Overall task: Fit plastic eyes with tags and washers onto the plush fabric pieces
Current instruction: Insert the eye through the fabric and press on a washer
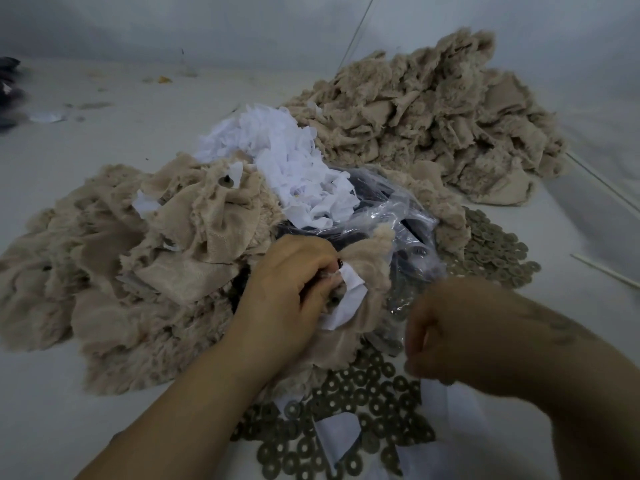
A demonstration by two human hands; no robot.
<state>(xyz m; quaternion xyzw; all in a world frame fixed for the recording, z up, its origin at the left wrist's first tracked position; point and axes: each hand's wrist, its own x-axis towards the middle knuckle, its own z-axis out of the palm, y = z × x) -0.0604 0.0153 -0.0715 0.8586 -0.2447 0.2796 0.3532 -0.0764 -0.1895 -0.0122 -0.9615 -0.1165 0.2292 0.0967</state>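
My left hand [287, 289] grips a beige plush fabric piece [369, 265] with a white tag [349, 292] against it, just above the middle of the table. My right hand [460, 334] is blurred, with curled fingers low over the grey washers [360, 403]; whether it pinches a washer cannot be made out. A clear plastic bag [398, 216] with dark plastic eyes lies just behind the held piece. Loose white tags [284, 157] are heaped behind the bag.
A pile of plush pieces [138, 258] with tags and washers on them lies at the left. A bigger plush pile [433, 112] sits at the back right. More washers [495, 247] spread at the right. Thin white sticks [606, 271] lie near the right edge.
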